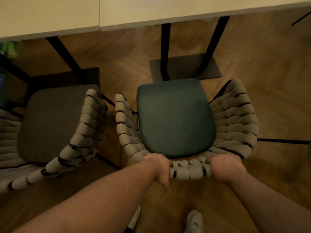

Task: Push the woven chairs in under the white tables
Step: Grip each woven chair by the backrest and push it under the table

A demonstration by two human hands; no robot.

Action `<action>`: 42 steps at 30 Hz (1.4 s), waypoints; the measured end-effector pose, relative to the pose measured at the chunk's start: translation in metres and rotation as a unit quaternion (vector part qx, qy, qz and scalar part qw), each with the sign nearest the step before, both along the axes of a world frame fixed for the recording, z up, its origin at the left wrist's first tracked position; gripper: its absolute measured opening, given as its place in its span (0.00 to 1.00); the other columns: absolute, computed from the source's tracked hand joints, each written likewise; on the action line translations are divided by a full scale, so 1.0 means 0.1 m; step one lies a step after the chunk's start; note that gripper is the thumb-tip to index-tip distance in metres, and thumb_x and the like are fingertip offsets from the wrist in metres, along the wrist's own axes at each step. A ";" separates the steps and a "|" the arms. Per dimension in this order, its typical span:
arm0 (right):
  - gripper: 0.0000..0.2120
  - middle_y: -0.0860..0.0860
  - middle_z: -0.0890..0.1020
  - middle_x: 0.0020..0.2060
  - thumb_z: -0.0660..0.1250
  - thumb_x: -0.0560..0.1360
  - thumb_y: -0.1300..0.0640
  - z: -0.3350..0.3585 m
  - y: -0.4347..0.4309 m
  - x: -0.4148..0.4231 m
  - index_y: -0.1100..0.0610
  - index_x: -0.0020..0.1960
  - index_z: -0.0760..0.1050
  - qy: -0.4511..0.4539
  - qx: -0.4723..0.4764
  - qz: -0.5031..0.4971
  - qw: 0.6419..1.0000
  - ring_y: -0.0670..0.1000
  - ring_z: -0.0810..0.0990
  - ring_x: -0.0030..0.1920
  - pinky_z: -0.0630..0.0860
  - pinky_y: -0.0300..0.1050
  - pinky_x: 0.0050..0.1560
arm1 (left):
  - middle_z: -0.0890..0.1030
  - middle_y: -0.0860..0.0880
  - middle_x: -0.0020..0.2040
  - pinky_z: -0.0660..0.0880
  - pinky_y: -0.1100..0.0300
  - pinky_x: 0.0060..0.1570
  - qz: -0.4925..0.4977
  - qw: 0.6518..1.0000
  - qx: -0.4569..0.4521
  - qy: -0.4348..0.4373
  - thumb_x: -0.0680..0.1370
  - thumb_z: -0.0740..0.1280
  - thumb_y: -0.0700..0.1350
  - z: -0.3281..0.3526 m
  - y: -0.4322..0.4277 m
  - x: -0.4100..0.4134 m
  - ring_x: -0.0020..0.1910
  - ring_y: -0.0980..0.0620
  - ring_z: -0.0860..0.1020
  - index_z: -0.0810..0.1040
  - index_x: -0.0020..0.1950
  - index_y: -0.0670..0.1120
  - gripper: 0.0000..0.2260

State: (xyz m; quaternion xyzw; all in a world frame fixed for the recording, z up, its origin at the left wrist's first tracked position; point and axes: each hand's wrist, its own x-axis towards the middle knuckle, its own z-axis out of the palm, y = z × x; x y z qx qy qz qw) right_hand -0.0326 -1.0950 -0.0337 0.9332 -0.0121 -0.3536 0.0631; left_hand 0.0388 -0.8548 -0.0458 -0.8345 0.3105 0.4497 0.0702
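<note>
Both hands, left hand (157, 167) and right hand (224, 169), clamp the green-seat woven chair (176, 118) backrest; next: shove straight toward white table (185, 12).

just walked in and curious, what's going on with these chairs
A person holds the green-cushioned woven chair by the top of its backrest, with the left hand and right hand both gripping it. The chair faces the white table, and its seat is not yet tucked under. A grey-cushioned woven chair stands beside it on the left, also out from the table.
</note>
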 end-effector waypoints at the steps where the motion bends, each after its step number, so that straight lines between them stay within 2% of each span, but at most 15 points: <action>1: 0.18 0.41 0.81 0.56 0.70 0.81 0.50 0.01 -0.08 0.03 0.37 0.68 0.74 0.012 0.034 0.009 0.999 0.46 0.79 0.56 0.77 0.51 0.65 | 0.80 0.53 0.45 0.79 0.53 0.43 0.022 1.000 -0.009 -0.015 0.72 0.76 0.63 -0.01 -0.02 -0.04 0.42 0.52 0.79 0.78 0.68 0.58 0.25; 4: 0.20 0.38 0.79 0.54 0.71 0.79 0.47 0.02 -0.33 0.08 0.34 0.69 0.72 0.023 0.079 0.022 0.996 0.44 0.78 0.55 0.77 0.49 0.64 | 0.80 0.55 0.42 0.78 0.56 0.40 0.052 0.997 -0.023 -0.047 0.75 0.72 0.61 0.01 0.01 -0.11 0.40 0.54 0.78 0.80 0.65 0.61 0.19; 7: 0.19 0.39 0.76 0.47 0.70 0.78 0.44 -0.02 -0.48 0.06 0.33 0.67 0.72 -0.002 0.063 0.046 0.997 0.42 0.75 0.49 0.76 0.46 0.60 | 0.80 0.56 0.43 0.82 0.53 0.47 0.061 0.997 -0.016 -0.053 0.75 0.72 0.58 0.06 -0.02 -0.12 0.40 0.55 0.78 0.79 0.67 0.62 0.20; 10: 0.16 0.39 0.75 0.44 0.69 0.79 0.43 0.01 -0.55 0.11 0.34 0.66 0.74 0.024 0.068 0.063 0.995 0.41 0.74 0.44 0.78 0.43 0.54 | 0.80 0.57 0.45 0.81 0.52 0.50 0.068 0.995 -0.029 -0.060 0.76 0.71 0.55 0.13 -0.08 -0.12 0.43 0.54 0.79 0.78 0.68 0.62 0.20; 15: 0.12 0.40 0.75 0.41 0.70 0.79 0.44 0.07 -0.66 0.27 0.37 0.62 0.77 0.008 0.084 0.062 0.994 0.41 0.75 0.43 0.79 0.41 0.51 | 0.80 0.58 0.46 0.81 0.51 0.54 0.085 0.991 -0.044 -0.092 0.77 0.69 0.54 0.11 -0.17 -0.06 0.47 0.54 0.80 0.78 0.66 0.64 0.17; 22: 0.12 0.41 0.80 0.43 0.72 0.78 0.45 0.03 -0.66 0.57 0.36 0.61 0.78 -0.005 0.098 0.065 0.993 0.42 0.80 0.45 0.81 0.44 0.51 | 0.81 0.61 0.48 0.81 0.51 0.54 0.088 0.990 -0.029 -0.106 0.74 0.71 0.58 0.04 -0.15 0.23 0.48 0.56 0.80 0.76 0.68 0.68 0.23; 31: 0.13 0.41 0.80 0.45 0.72 0.78 0.46 -0.05 -0.68 0.62 0.37 0.62 0.78 -0.008 0.098 0.058 0.993 0.44 0.80 0.47 0.82 0.48 0.54 | 0.81 0.61 0.49 0.81 0.52 0.54 0.079 0.991 -0.023 -0.106 0.72 0.72 0.58 0.02 -0.14 0.28 0.49 0.56 0.80 0.74 0.72 0.69 0.28; 35: 0.10 0.42 0.80 0.45 0.70 0.79 0.47 -0.07 -0.65 0.57 0.40 0.60 0.79 -0.044 0.081 0.063 0.994 0.46 0.79 0.47 0.81 0.50 0.54 | 0.81 0.61 0.48 0.81 0.52 0.54 0.079 0.991 -0.016 -0.104 0.71 0.71 0.59 0.00 -0.13 0.28 0.49 0.57 0.80 0.73 0.72 0.70 0.28; 38: 0.09 0.44 0.81 0.49 0.69 0.81 0.47 -0.06 -0.62 0.53 0.41 0.60 0.79 -0.070 0.066 0.071 0.993 0.48 0.79 0.51 0.77 0.53 0.60 | 0.81 0.62 0.48 0.81 0.53 0.53 0.090 0.990 -0.014 -0.105 0.71 0.71 0.60 -0.01 -0.12 0.28 0.48 0.58 0.80 0.73 0.71 0.72 0.28; 42: 0.10 0.47 0.82 0.56 0.68 0.82 0.47 -0.02 -0.57 0.41 0.43 0.62 0.79 -0.124 0.072 0.043 0.989 0.52 0.78 0.60 0.70 0.58 0.72 | 0.81 0.63 0.46 0.80 0.57 0.50 0.111 0.987 -0.023 -0.110 0.69 0.70 0.60 0.01 -0.14 0.24 0.46 0.60 0.78 0.74 0.69 0.73 0.27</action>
